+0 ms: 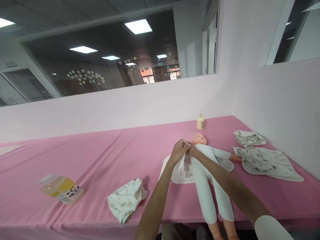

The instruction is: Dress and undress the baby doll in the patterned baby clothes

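A baby doll [199,138] in white clothing lies on its back on the pink-covered table, head away from me and feet past the near edge. At its shoulder, on the left side, my left hand [179,150] is closed, fingertips pinched on a white garment [183,171] that spreads beside the doll. My right hand [192,150] meets it there, fingers closed at the same cloth. The doll's arm on that side is hidden behind my hands. Its other arm stretches right in a white sleeve, white trousers [203,191] cover its legs, and its feet are bare.
A pump bottle [200,122] stands behind the doll's head. Folded patterned cloth [249,138] and a patterned garment [268,163] lie at right. Left of me are a crumpled patterned cloth [128,200] and a clear jar [62,189] with a yellow label. A wall with a window borders the pink table [105,160].
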`<state>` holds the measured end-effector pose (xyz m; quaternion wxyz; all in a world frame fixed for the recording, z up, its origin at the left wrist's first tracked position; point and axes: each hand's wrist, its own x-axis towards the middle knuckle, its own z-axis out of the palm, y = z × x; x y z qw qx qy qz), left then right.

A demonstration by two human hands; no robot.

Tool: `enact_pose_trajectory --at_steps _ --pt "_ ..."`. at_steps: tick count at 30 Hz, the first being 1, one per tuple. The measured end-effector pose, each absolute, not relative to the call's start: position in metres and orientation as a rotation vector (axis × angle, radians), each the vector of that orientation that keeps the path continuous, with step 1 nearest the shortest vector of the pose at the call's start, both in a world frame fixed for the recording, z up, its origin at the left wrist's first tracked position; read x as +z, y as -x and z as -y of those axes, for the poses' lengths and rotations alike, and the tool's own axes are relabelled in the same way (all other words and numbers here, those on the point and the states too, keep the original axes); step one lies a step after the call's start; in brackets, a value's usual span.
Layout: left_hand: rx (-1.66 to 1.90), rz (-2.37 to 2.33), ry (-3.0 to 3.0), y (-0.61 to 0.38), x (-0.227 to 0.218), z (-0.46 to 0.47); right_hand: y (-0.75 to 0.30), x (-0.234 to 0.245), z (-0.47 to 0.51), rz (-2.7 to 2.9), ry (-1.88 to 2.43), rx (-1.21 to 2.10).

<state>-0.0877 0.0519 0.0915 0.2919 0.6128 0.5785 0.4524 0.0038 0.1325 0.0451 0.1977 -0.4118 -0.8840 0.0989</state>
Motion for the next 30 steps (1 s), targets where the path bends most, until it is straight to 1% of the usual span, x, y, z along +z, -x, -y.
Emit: enact_pose_trajectory --at_steps 2,5,7,13,16,18,21,23,24,25,27,28,30 --pt "1.041 -1.67 -1.756 0.081 0.088 -0.043 -0.01 0.048 -0.134 2.485 1.233 0.234" --pt "0.696 -1.919 -1.877 0.071 0.078 -0.021 -0.019 0.051 -0.137 2.472 1.372 0.164" --pt "0.52 -1.991 -1.918 0.065 0.068 -0.004 -0.022 0.052 -0.137 2.46 1.436 0.125" --pt "0.35 -1.893 -1.975 0.06 0.049 0.025 -0.024 0.048 -0.125 2.551 1.33 0.076" --pt "0.249 -1.849 -1.982 0.064 0.054 0.029 -0.037 0.044 -0.112 2.551 1.252 0.083" --pt "0.23 -1.878 -2.004 0.064 0.062 0.026 -0.059 0.038 -0.103 2.437 1.219 0.127" --pt "0.385 -1.996 -2.12 0.051 0.075 0.008 -0.114 0.02 -0.089 2.085 1.28 0.234" --pt "0.469 -1.946 -2.278 0.031 0.08 -0.016 -0.158 0.003 -0.081 1.875 1.49 0.267" --pt "0.457 -1.848 -2.385 0.018 0.08 -0.031 -0.179 -0.006 -0.078 1.833 1.601 0.267" --pt "0.404 -1.733 -2.503 0.003 0.08 -0.048 -0.198 -0.015 -0.074 1.821 1.714 0.288" --pt "0.152 -1.543 -2.7 -0.028 0.075 -0.083 -0.225 -0.028 -0.068 1.841 1.918 0.333" --pt "-0.039 -1.468 -2.752 -0.043 0.071 -0.099 -0.233 -0.033 -0.065 1.865 1.986 0.341" --pt "-0.175 -1.4 -2.752 -0.07 0.061 -0.126 -0.237 -0.036 -0.064 1.901 2.048 0.335"
